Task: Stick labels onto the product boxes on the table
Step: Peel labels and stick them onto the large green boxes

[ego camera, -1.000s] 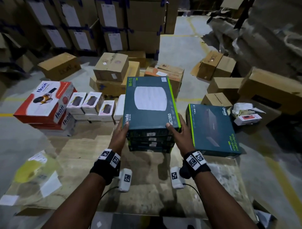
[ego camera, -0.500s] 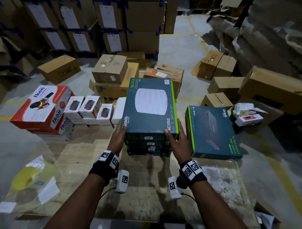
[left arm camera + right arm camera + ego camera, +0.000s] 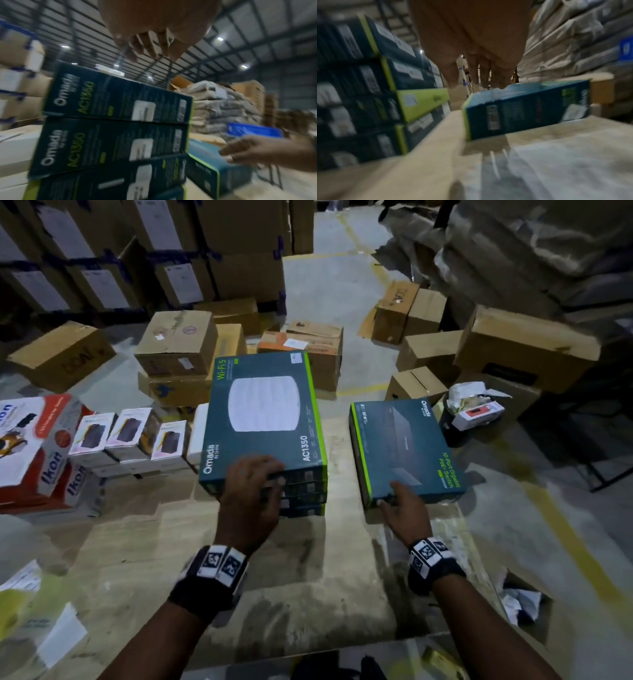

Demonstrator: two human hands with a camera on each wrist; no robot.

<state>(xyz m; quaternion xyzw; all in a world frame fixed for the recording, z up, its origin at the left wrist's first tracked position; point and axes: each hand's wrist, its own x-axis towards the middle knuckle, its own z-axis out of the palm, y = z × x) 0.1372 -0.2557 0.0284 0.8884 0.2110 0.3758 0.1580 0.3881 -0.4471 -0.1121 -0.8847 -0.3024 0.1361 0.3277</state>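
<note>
**Dim warehouse, cartons everywhere**

Grey concrete floor with yellow painted lines running across it. Brown cartons sit loose on the floor past the far edge of the worn tabletop, taller stacks behind them. Wrapped sacks are piled up at the right. Metal roof overhead with small lights.

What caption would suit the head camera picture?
Left hand at a stack of Omada boxes; right hand touching a switch box.
</note>
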